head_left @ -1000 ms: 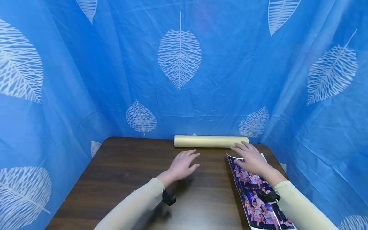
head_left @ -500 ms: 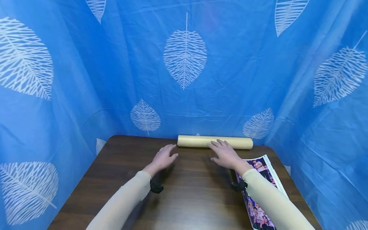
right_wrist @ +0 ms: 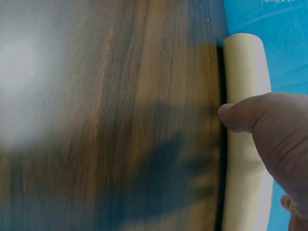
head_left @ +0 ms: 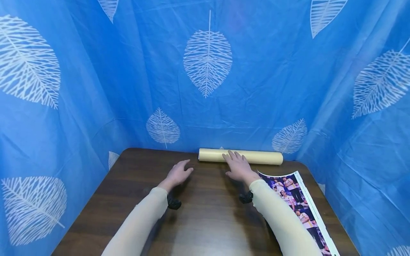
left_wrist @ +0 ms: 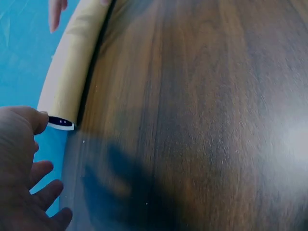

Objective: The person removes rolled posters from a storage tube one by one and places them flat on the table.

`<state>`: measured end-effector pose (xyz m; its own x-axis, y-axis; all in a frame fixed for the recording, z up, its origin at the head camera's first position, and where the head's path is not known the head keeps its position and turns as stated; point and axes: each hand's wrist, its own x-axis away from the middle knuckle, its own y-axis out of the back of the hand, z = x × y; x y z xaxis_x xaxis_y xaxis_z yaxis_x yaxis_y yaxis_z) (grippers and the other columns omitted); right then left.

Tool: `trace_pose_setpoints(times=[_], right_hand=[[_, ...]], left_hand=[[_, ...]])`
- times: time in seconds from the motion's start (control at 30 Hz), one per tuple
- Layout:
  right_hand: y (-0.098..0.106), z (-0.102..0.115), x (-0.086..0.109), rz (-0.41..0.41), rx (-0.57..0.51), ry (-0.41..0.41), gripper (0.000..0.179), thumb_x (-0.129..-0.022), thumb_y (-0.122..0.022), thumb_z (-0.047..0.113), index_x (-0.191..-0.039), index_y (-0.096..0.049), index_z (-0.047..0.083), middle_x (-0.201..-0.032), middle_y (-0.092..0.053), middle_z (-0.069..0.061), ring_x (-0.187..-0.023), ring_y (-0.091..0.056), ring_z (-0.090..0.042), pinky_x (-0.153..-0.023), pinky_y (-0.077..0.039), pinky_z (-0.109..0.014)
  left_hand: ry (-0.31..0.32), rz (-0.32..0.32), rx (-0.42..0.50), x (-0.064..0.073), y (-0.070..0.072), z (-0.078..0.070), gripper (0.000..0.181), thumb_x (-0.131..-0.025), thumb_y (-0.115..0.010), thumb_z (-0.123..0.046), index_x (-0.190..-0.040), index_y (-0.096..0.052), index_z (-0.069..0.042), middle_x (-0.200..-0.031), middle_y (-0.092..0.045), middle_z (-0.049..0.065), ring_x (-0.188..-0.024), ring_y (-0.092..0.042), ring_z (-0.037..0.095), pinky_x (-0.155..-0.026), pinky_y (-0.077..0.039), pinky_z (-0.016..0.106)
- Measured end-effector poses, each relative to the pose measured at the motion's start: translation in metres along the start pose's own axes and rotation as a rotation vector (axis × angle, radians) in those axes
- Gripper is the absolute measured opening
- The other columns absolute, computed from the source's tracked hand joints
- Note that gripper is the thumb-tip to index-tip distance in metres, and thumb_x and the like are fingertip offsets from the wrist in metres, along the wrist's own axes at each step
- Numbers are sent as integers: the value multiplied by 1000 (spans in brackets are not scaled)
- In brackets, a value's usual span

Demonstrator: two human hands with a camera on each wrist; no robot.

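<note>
Rolled poster (head_left: 262, 158) is laid lengthwise along the far edge of the tabletop (head_left: 205, 220), close to the blue leaf-print curtain (head_left: 128, 71). Over its left portion the right hand (head_left: 239, 168) is held, fingers spread, nothing gripped; whether contact is made cannot be told. The left hand (head_left: 177, 174) is placed just beside the left end, fingers loosely extended, nothing held. Principal hazard, as judged: being round and set at the edge, the rolled poster could be pushed off behind by a forward nudge of the right fingers. Its paper wall might be creased if squeezed unevenly. Secondary hazard: the printed photo sheet (head_left: 304, 209), partly covered by the right sleeve (head_left: 278, 217), could be dragged should the arm be swept across.
</note>
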<state>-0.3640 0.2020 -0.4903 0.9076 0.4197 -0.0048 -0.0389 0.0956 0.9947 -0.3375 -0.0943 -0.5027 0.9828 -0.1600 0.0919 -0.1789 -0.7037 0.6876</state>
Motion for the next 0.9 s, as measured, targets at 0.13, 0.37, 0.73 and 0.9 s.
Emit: trace_pose_setpoints(times=[0.13, 0.37, 0.73, 0.9], right_hand=[[-5, 9, -13, 21, -23, -57, 85, -94, -74, 26, -163, -26, 14, -168, -15, -20, -152, -14, -46, -119, -12, -67], [-15, 21, -27, 42, -23, -117, 88, -95, -73, 26, -165, -20, 14, -170, -8, -16, -154, -6, -43, -120, -8, -66], [-21, 30, -39, 33, -36, -152, 85, -97, -70, 22, -165, -19, 13, -170, -14, -14, -155, -8, -40, -122, -4, -63], [-17, 37, -41, -49, -46, -131, 72, -98, -67, 12, -160, -32, 7, -158, -35, -21, -148, -28, -42, -120, -18, -61]], left_hand=[[38, -17, 103, -3, -3, 2, 57, -107, -55, -31, -154, -41, -2, -159, -39, 21, -146, -35, 39, -117, -30, 56], [69, -15, 188, -1, -12, 3, 56, -106, -54, -32, -153, -44, -1, -156, -43, 22, -143, -39, 40, -115, -34, 57], [90, -23, 216, 0, -18, -4, 55, -106, -55, -34, -151, -46, -3, -151, -49, 20, -140, -45, 38, -113, -37, 56], [100, -31, 232, -1, -19, -3, 55, -106, -55, -34, -151, -47, -4, -151, -49, 19, -140, -45, 37, -113, -37, 56]])
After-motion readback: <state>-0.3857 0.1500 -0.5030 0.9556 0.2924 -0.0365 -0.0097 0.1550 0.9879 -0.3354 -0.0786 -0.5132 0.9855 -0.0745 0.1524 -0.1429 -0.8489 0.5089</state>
